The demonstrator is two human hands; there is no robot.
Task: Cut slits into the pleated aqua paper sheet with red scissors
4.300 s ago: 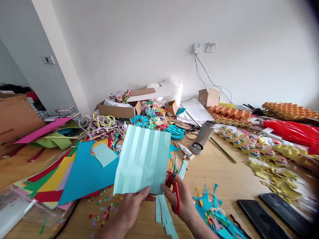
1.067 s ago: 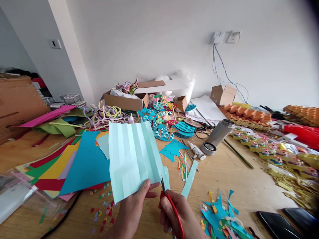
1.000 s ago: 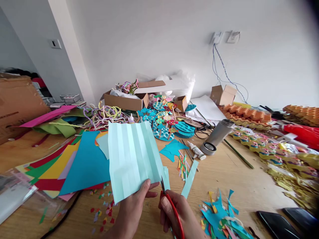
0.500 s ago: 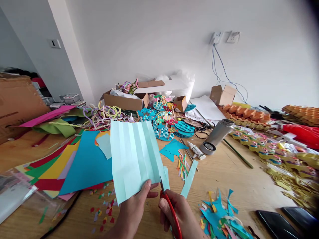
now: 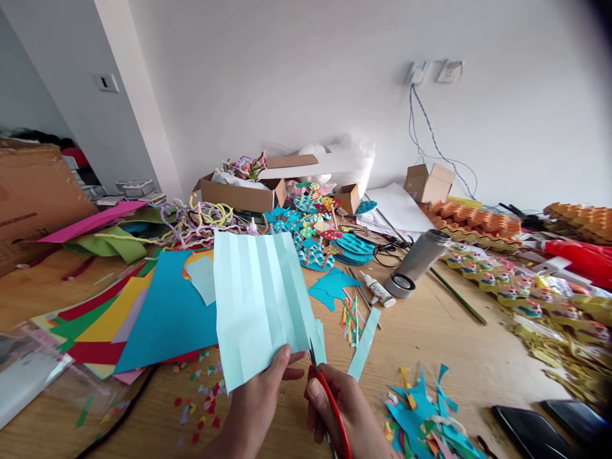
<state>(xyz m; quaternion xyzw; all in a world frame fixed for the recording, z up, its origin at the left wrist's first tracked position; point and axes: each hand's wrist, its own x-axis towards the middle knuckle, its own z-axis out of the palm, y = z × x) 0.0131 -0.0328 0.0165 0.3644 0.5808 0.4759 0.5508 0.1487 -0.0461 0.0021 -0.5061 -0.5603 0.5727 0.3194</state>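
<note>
A pale mint sheet of paper [image 5: 258, 306] with several lengthwise creases is held up at the centre. My left hand [image 5: 265, 389] pinches its lower edge, thumb in front and fingers behind. Red-handled scissors [image 5: 329, 405] are in my right hand [image 5: 347, 401], fingers wrapped round the handles. Their blades touch the sheet's lower right corner; whether they cut into it I cannot tell. Behind that corner, another mint strip [image 5: 319, 338] shows in part. A loose mint strip [image 5: 366, 344] lies on the table to the right.
Blue paper scraps [image 5: 425, 408] and phone-like black devices [image 5: 530, 433] lie at the right front. A steel flask [image 5: 421, 258] and glue bottle [image 5: 377, 290] are beyond. Coloured sheets [image 5: 162, 325] spread leftward. Egg trays [image 5: 473, 220] line the right; a cardboard box [image 5: 241, 193] stands behind.
Almost nothing differs. The whole view has shifted by a few pixels, and the hands, sheet and scissors keep nearly the same pose.
</note>
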